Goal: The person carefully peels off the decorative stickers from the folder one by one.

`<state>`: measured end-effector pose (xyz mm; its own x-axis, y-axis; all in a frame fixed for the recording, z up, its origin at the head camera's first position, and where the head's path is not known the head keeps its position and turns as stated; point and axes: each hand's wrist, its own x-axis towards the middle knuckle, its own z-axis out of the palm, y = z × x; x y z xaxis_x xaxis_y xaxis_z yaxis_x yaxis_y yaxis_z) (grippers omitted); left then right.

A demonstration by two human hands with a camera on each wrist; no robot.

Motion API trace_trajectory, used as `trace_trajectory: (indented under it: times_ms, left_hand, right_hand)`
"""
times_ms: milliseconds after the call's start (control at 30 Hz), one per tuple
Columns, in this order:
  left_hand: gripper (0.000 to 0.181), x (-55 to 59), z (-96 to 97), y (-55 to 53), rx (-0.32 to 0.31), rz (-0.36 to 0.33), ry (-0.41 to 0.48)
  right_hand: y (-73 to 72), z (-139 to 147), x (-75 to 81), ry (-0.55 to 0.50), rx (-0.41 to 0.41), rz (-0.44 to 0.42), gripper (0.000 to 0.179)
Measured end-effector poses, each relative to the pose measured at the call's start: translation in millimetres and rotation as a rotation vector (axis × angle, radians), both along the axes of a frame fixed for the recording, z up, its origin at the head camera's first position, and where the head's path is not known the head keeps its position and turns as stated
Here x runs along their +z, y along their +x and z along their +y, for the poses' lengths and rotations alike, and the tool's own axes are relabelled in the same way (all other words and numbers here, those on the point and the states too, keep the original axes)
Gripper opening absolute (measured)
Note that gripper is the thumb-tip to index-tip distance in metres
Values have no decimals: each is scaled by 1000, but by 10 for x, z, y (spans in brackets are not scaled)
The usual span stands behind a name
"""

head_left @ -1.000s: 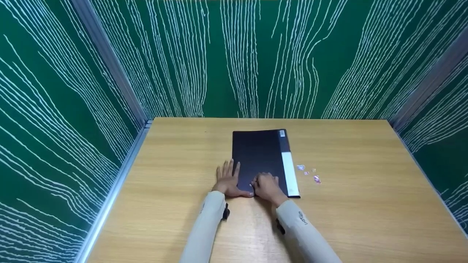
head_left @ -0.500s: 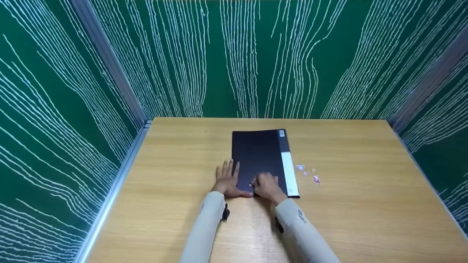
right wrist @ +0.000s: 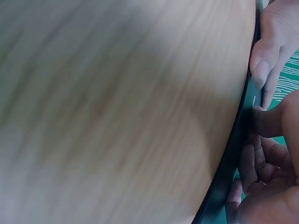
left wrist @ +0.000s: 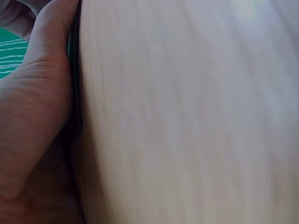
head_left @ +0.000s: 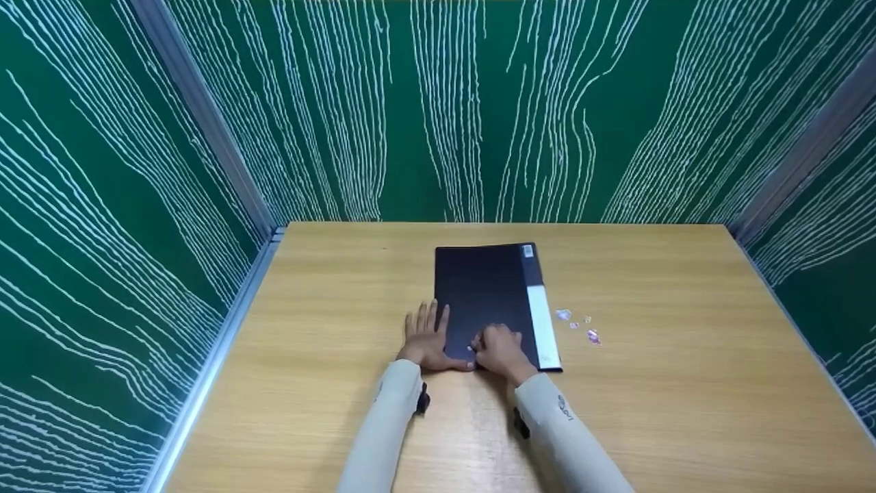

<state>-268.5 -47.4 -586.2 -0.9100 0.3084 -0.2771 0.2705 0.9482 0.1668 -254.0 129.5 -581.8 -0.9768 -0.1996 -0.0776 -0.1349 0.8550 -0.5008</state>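
Observation:
A black folder (head_left: 482, 287) with a white strip down its right side lies flat on the table. My left hand (head_left: 428, 342) rests on its lower left part, fingers spread and thumb along the near edge. Close by, my right hand (head_left: 501, 348) has its fingers curled at the folder's surface near the bottom edge. A tiny pale sticker (head_left: 470, 348) shows at those fingertips, mostly hidden by them. In the right wrist view, the right thumb (right wrist: 268, 122) and fingers bend against the folder, with the left thumb (right wrist: 261, 70) just beyond.
Several small shiny pink and purple stickers (head_left: 593, 336) lie loose on the wooden table (head_left: 684, 383), right of the folder. Green walls (head_left: 438, 109) with white wavy lines enclose the table's back and sides.

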Motion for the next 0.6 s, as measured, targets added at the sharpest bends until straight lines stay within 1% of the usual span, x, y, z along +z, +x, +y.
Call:
trace_trajectory:
  times_ms: [100, 233, 300, 367, 400, 500, 600]
  left_hand:
    - [129, -3, 0, 4, 2, -6, 3]
    - [130, -10, -8, 1, -1, 9, -1]
    - [131, -4, -8, 6, -2, 11, -6]
    - [132, 0, -3, 10, -2, 16, -9]
    - [132, 2, -1, 8, 1, 11, -8]
    - [133, -28, 5, -20, 6, -22, -10]
    - [132, -7, 7, -33, 11, -45, -12]
  right_hand:
    - [-2, 2, -2, -2, 4, -1, 24]
    - [-12, 0, -20, -10, 8, -5, 28]
    - [-8, 2, -21, -12, 7, -12, 26]
    - [-6, 5, -19, -18, 3, -22, 21]
    - [-5, 5, -17, -21, 0, -25, 19]
    - [-7, 3, -21, -16, -3, -6, 22]
    - [-14, -5, -30, -10, -4, 15, 29]
